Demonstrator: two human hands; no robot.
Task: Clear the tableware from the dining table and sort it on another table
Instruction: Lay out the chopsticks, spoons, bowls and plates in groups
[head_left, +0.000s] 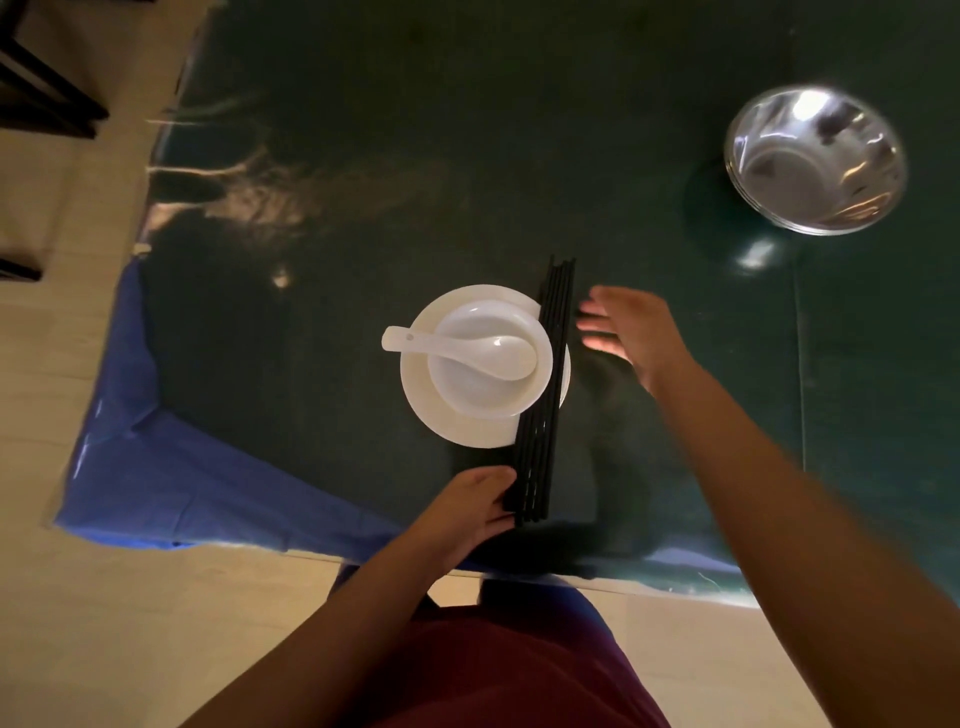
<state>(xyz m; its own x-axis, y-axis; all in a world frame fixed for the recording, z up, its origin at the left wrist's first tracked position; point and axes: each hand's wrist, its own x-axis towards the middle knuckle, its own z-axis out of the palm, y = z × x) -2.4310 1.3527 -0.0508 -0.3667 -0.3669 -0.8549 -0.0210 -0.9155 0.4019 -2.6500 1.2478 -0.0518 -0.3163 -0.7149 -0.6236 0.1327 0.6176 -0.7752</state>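
Black chopsticks (545, 395) lie across a white plate's (441, 415) right rim near the table's (363, 130) front edge, left hand (478, 501) pinching their near ends, right hand (631, 330) open, empty; lifting carelessly could scatter them.

A dining room, by the glass-topped table (363, 156) with blue cloth (171, 467), white tableware and tiled floor (78, 623).
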